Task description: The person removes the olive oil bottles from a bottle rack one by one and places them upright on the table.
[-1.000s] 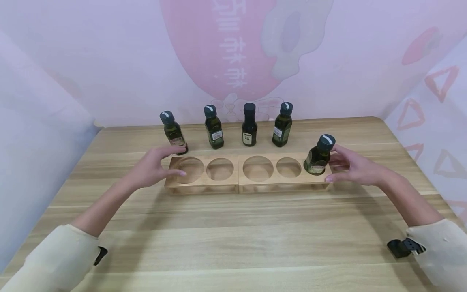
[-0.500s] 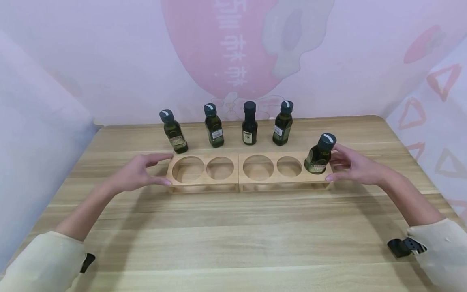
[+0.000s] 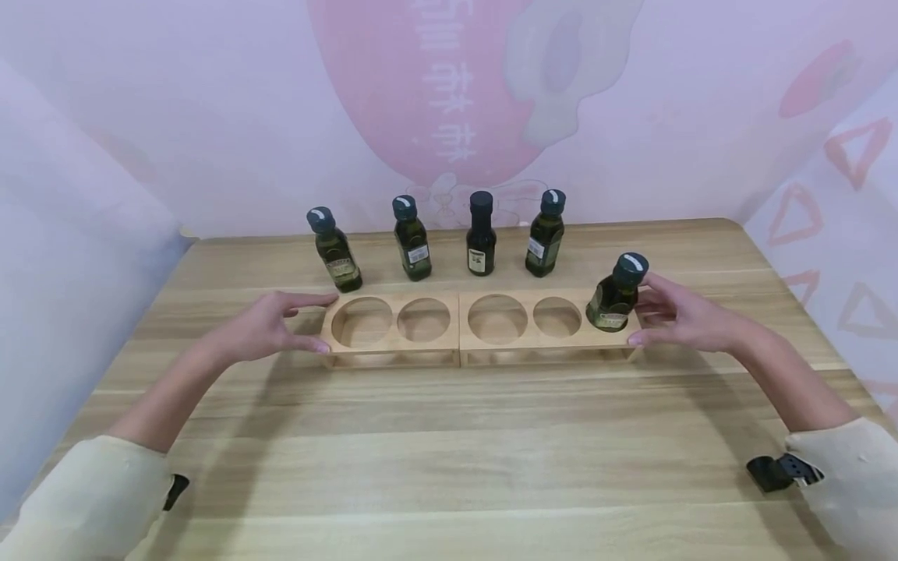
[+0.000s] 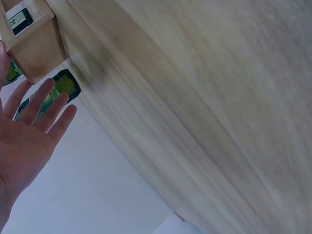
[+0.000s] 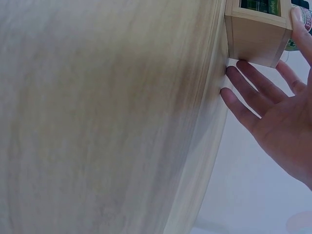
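Observation:
A pale wooden rack with round holes lies across the table, its left section (image 3: pixel 459 347) meeting the right section along a seam. At the left end, my left hand (image 3: pixel 256 331) holds the rack between thumb and forefinger at the front and back corners; its other fingers (image 4: pixel 48 116) are spread in the left wrist view. My right hand (image 3: pixel 691 318) grips the opposite end the same way, its other fingers (image 5: pixel 248 92) extended. A dark green bottle (image 3: pixel 613 300) sits in the rightmost hole, beside my right hand. The remaining holes hold nothing.
Behind the rack stand several dark bottles: one at left (image 3: pixel 338 253), a second (image 3: pixel 412 241), a slim black-capped one (image 3: pixel 481 238) and one further right (image 3: pixel 544 238). The wood-grain table (image 3: pixel 449 460) backs onto a pale printed sheet (image 3: pixel 231 117).
My left hand has drawn back leftward from over the rack's left hole and now holds its left end. The right hand and the bottles stay put; the head view has tilted slightly.

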The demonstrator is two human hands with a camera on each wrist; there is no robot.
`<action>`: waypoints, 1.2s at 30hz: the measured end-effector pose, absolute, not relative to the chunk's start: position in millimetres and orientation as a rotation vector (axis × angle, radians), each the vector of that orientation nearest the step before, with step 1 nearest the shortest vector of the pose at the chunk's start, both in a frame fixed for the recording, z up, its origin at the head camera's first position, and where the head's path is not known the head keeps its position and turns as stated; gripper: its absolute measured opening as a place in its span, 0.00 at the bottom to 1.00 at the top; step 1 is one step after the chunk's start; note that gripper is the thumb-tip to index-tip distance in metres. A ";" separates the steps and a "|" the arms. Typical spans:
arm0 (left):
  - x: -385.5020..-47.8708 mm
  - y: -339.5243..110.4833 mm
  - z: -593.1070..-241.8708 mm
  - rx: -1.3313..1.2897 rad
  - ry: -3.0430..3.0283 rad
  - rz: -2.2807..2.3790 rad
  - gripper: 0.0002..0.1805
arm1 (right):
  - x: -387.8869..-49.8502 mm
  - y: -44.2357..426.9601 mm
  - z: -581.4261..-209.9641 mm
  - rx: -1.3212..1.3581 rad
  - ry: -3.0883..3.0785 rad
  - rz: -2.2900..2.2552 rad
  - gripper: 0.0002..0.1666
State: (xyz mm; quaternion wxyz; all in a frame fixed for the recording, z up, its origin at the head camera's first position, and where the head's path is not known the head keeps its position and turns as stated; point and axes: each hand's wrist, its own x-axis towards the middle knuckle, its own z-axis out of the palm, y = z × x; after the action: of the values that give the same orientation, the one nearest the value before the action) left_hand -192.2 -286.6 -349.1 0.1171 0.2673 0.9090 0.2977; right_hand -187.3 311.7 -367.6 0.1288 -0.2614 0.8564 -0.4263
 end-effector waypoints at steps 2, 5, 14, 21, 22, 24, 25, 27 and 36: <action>-192.7 -286.1 -350.1 0.755 2.654 0.871 0.42 | -187.1 311.8 -365.6 -0.740 2.489 -1.225 0.50; -192.0 -285.1 -350.6 0.734 2.639 0.885 0.42 | -187.0 311.5 -364.3 -0.729 2.491 -1.193 0.49; -191.8 -280.2 -345.7 0.670 2.640 0.876 0.43 | -183.7 310.7 -354.3 -0.781 2.550 -1.023 0.44; -192.0 -279.6 -342.4 0.661 2.649 0.827 0.43 | -181.0 311.2 -350.3 -0.781 2.606 -0.954 0.42; -191.8 -279.5 -341.8 0.656 2.649 0.819 0.44 | -180.8 311.5 -350.1 -0.783 2.615 -0.956 0.42; -191.4 -279.4 -340.9 0.647 2.645 0.815 0.44 | -180.8 312.0 -349.5 -0.806 2.645 -0.964 0.42; -191.3 -279.3 -340.5 0.642 2.644 0.813 0.44 | -180.6 312.3 -349.1 -0.819 2.667 -0.968 0.41; -190.9 -279.2 -339.9 0.633 2.639 0.813 0.44 | -180.4 312.5 -348.9 -0.847 2.704 -0.995 0.40; -190.6 -279.6 -340.2 0.627 2.629 0.818 0.44 | -177.8 309.2 -345.4 -0.735 2.664 -1.400 0.42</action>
State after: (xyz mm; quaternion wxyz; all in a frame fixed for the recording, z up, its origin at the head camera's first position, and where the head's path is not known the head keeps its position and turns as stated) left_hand -190.6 -279.6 -340.2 0.1584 0.2193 0.9193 0.2859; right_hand -177.8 309.2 -345.4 0.0220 -0.2371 0.8597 -0.4518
